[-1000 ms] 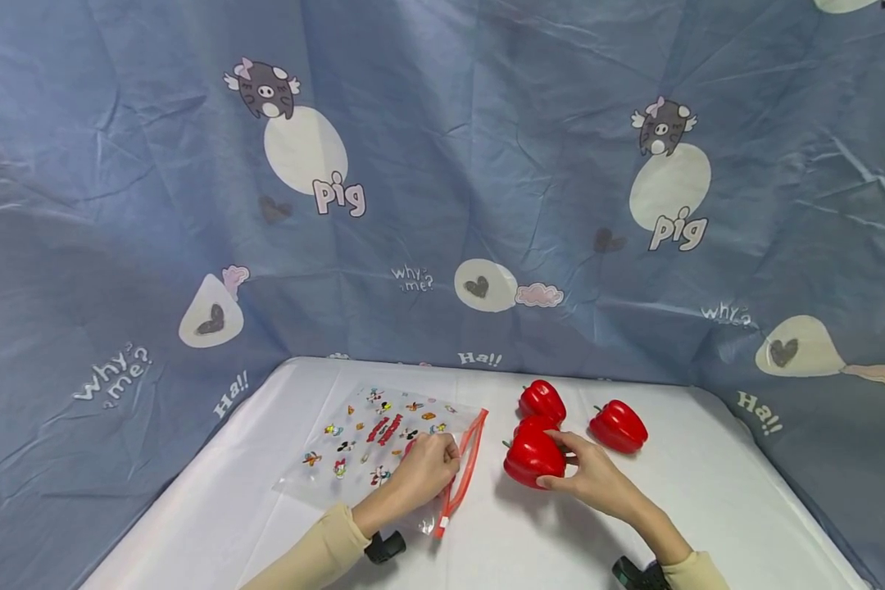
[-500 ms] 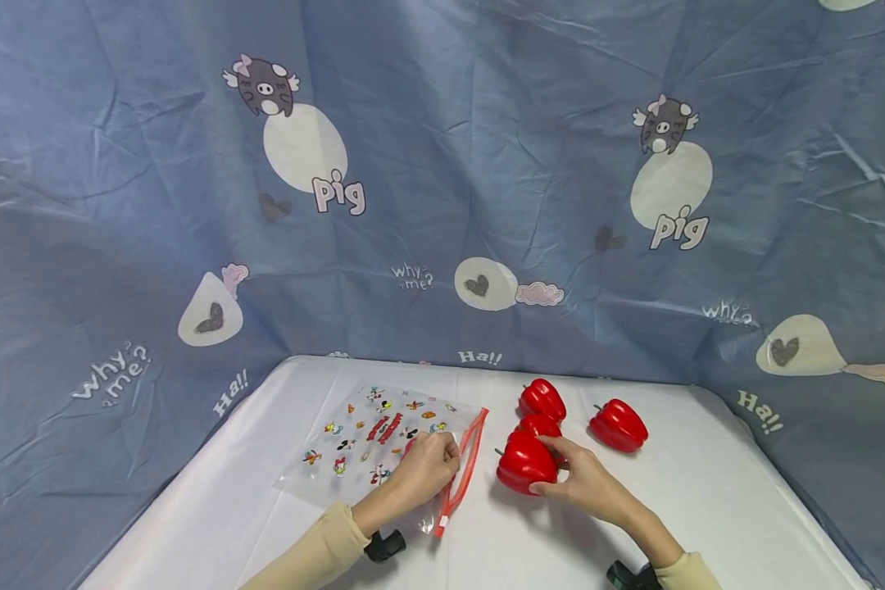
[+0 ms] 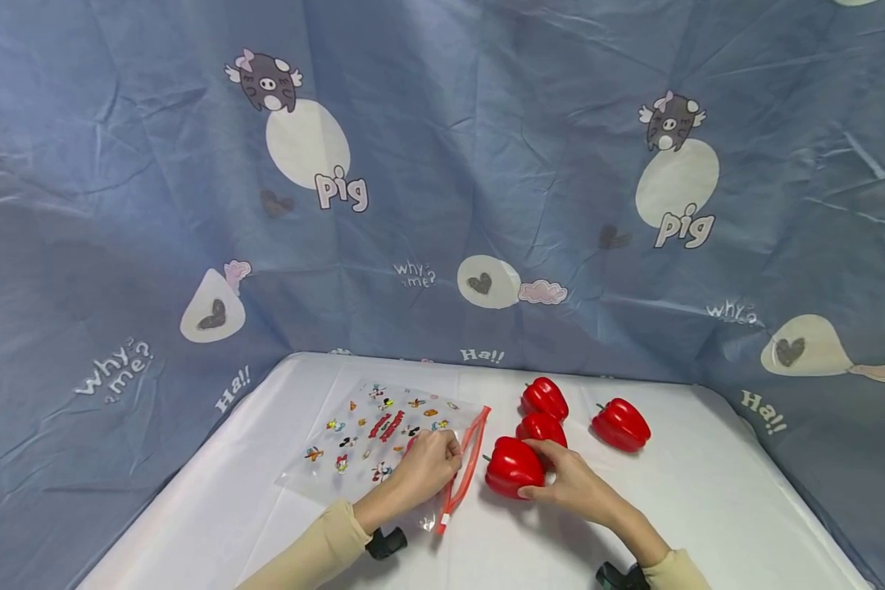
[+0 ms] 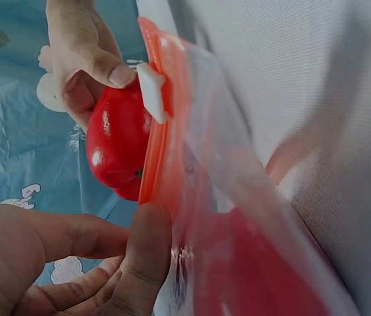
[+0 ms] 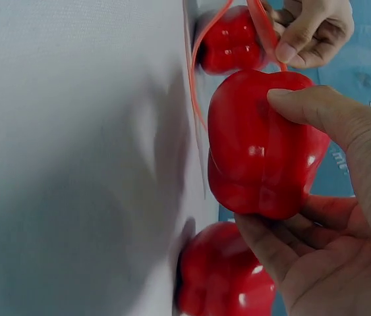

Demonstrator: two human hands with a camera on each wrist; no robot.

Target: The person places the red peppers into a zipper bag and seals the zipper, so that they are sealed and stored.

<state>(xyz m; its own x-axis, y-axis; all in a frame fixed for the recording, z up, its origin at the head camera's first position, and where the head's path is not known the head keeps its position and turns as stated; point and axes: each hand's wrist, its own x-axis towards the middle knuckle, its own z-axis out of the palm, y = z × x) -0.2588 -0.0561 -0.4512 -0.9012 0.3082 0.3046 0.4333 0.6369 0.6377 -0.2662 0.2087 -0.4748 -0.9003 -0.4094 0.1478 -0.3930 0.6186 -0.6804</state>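
My left hand (image 3: 429, 467) pinches the orange-red zip edge (image 4: 159, 158) of a clear zip bag (image 3: 369, 414) printed with cartoon figures, holding its mouth up. A white slider (image 4: 151, 92) sits on that edge. Inside the bag lies a red bell pepper (image 5: 230, 43), blurred through the plastic in the left wrist view. My right hand (image 3: 571, 485) grips another red bell pepper (image 3: 515, 469) between thumb and fingers, its green stem toward the bag. This held pepper (image 5: 261, 145) is just right of the bag's mouth, above the white table.
Behind the right hand, three more red bell peppers lie on the white table (image 3: 693, 492): a near one (image 3: 544, 428), a far one (image 3: 545, 398) and one to the right (image 3: 621, 424). A blue printed curtain (image 3: 413, 205) hangs around the table's back and sides.
My right hand has carried its bell pepper left and slightly nearer, toward the bag's mouth, uncovering more of the pepper behind. The left hand stays in place at the bag's edge.
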